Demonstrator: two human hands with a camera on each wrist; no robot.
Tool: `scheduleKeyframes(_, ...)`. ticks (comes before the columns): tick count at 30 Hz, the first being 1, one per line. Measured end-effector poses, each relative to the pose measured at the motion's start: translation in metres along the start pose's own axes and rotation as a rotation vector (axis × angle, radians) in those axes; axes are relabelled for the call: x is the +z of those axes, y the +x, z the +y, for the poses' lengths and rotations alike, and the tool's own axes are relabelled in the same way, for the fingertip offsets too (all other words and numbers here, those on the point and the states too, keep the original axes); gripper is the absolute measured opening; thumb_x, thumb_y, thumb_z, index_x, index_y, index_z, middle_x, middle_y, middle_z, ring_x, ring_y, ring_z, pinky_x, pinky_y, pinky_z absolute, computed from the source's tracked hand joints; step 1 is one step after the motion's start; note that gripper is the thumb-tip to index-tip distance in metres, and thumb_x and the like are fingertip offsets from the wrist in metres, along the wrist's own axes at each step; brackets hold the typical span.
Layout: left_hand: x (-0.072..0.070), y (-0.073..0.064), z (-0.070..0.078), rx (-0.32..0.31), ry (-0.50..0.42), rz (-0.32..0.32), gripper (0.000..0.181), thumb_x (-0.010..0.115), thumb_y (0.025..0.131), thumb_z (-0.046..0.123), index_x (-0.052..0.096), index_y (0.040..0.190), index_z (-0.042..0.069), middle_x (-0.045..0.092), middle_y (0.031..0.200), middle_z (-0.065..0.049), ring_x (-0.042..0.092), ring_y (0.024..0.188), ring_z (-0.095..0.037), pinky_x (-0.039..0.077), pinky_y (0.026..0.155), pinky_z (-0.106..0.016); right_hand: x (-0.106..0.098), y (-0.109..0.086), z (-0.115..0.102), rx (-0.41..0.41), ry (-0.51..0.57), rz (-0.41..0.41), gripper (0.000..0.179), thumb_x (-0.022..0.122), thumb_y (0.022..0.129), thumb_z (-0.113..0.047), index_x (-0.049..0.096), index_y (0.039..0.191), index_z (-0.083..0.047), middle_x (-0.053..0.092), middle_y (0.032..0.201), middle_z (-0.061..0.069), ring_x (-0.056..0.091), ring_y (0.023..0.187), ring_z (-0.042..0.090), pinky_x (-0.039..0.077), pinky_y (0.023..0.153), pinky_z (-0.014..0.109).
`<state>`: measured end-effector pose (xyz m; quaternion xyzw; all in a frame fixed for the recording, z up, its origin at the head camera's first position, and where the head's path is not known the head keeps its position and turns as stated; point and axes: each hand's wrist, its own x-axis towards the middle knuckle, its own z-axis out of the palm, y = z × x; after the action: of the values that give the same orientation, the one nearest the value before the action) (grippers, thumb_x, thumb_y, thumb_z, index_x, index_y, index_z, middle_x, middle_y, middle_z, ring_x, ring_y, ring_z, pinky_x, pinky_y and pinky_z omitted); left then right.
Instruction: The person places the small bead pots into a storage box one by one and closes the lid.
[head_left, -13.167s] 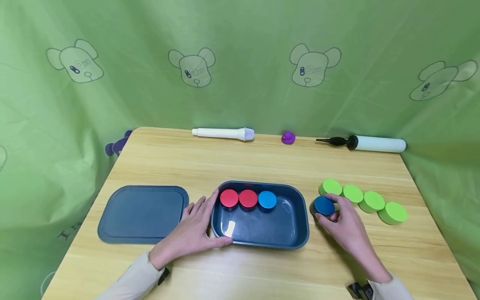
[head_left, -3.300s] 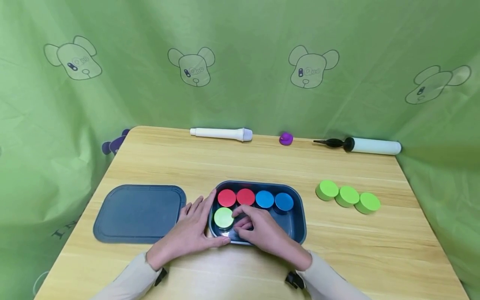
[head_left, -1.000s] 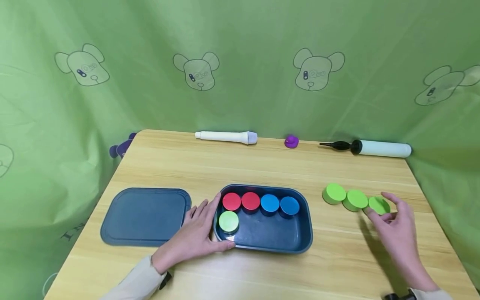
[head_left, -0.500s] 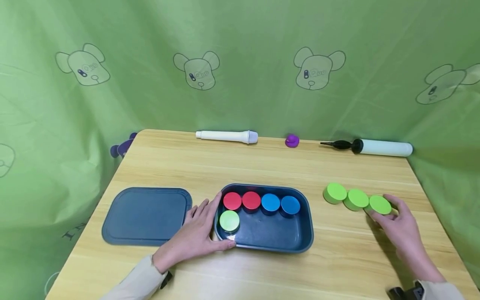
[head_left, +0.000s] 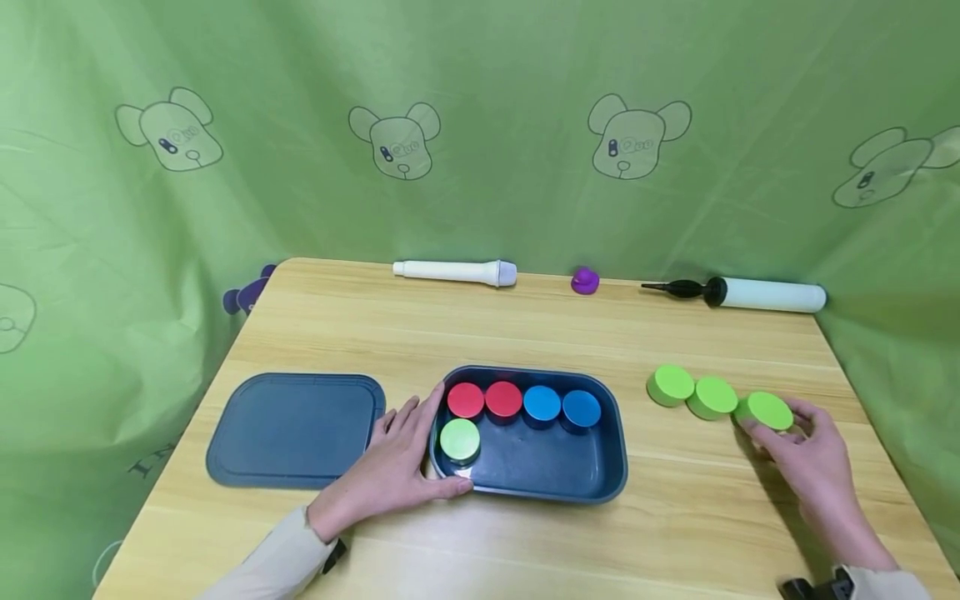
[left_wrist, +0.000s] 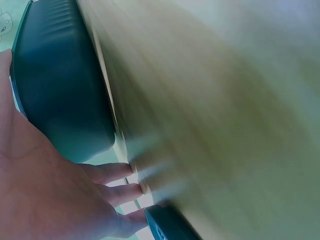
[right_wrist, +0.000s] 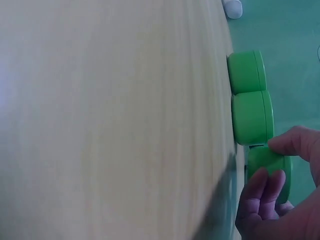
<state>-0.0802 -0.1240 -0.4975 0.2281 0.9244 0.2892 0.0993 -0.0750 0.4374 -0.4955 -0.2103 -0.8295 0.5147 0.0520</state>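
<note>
Since the frame half a second earlier, the rightmost lime-green cylinder [head_left: 765,411] had been shifted slightly toward the right of the frame, away from its neighbours. It was pinched between the thumb and fingers of the right hand [head_left: 813,467], right of centre in the frame, and in the right wrist view it was seen to be held a little clear of the table [head_left: 675,533]. Just to its left, two lime-green cylinders [head_left: 712,397] were set side by side, touching.

At the lower middle, the dark blue-grey container [head_left: 540,475] was touched at its left end by the left hand [head_left: 390,471], which was kept unclenched, its fingers spread and its thumb laid at the near rim. Inside, two red cylinders [head_left: 503,402], a light blue cylinder [head_left: 542,406] and a darker blue cylinder [head_left: 581,410] were lined up along the far wall; a pale green cylinder [head_left: 460,440] was placed in the near left corner.

Left of the container, a flat dark lid [head_left: 292,429] was laid. Along the far edge, a white toy microphone [head_left: 454,272], a purple rubber duck [head_left: 585,281] and a black-and-white hand pump [head_left: 772,295] were arranged before a green curtain [head_left: 510,200] printed with animal heads.
</note>
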Motion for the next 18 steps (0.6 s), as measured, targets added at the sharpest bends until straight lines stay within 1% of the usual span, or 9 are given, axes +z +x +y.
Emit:
scheduleKeyframes(4, 0.000, 0.001, 0.000, 0.007, -0.006, 0.001, 0.131, 0.070, 0.086, 0.086, -0.006, 0.177, 0.030, 0.028, 0.177, -0.013, 0.022, 0.162, -0.046, 0.015, 0.123, -0.075, 0.000, -0.004, -0.005, 0.017, 0.138, 0.028, 0.054, 0.087, 0.097, -0.013, 0.049, 0.130, -0.033, 0.052, 0.120, -0.013, 0.061, 0.086, -0.001, 0.057, 0.064, 0.018)
scheduleKeyframes(7, -0.001, 0.001, 0.000, 0.000, -0.007, -0.003, 0.131, 0.069, 0.086, 0.087, -0.007, 0.176, 0.031, 0.027, 0.178, -0.012, 0.021, 0.162, -0.045, 0.014, 0.123, -0.075, 0.003, -0.009, -0.008, 0.009, 0.191, 0.059, 0.055, 0.089, 0.094, -0.011, 0.051, 0.128, -0.034, 0.055, 0.119, -0.013, 0.060, 0.085, 0.000, 0.055, 0.061, 0.018)
scheduleKeyframes(9, -0.001, 0.000, 0.000, -0.015, -0.005, -0.011, 0.132, 0.068, 0.084, 0.089, -0.010, 0.176, 0.033, 0.026, 0.178, -0.012, 0.020, 0.163, -0.043, 0.012, 0.123, -0.074, 0.005, -0.013, -0.012, -0.006, 0.183, 0.086, 0.055, 0.090, 0.093, -0.011, 0.054, 0.129, -0.034, 0.057, 0.116, -0.011, 0.058, 0.084, 0.001, 0.053, 0.060, 0.016)
scheduleKeyframes(12, -0.001, 0.000, 0.001, -0.035, 0.001, -0.025, 0.134, 0.065, 0.083, 0.092, -0.013, 0.175, 0.034, 0.025, 0.179, -0.011, 0.019, 0.164, -0.040, 0.011, 0.124, -0.072, 0.010, -0.018, -0.020, -0.039, 0.209, 0.112, 0.055, 0.090, 0.092, -0.008, 0.058, 0.130, -0.032, 0.061, 0.107, -0.010, 0.056, 0.083, 0.002, 0.050, 0.060, 0.013)
scheduleKeyframes(15, 0.000, 0.000, 0.000, -0.046, 0.006, -0.036, 0.135, 0.063, 0.082, 0.095, -0.015, 0.174, 0.035, 0.024, 0.179, -0.010, 0.018, 0.164, -0.039, 0.011, 0.125, -0.071, 0.016, -0.026, -0.028, -0.081, 0.286, 0.099, 0.056, 0.089, 0.092, -0.002, 0.061, 0.133, -0.028, 0.063, 0.105, -0.007, 0.057, 0.085, 0.003, 0.051, 0.063, 0.011)
scheduleKeyframes(18, 0.000, 0.000, 0.000, -0.045, 0.007, -0.037, 0.135, 0.063, 0.082, 0.095, -0.015, 0.174, 0.035, 0.024, 0.179, -0.011, 0.018, 0.164, -0.039, 0.011, 0.125, -0.071, 0.023, -0.033, -0.036, -0.132, 0.302, 0.087, 0.056, 0.087, 0.092, 0.002, 0.063, 0.135, -0.024, 0.065, 0.108, -0.006, 0.058, 0.087, 0.004, 0.051, 0.068, 0.010)
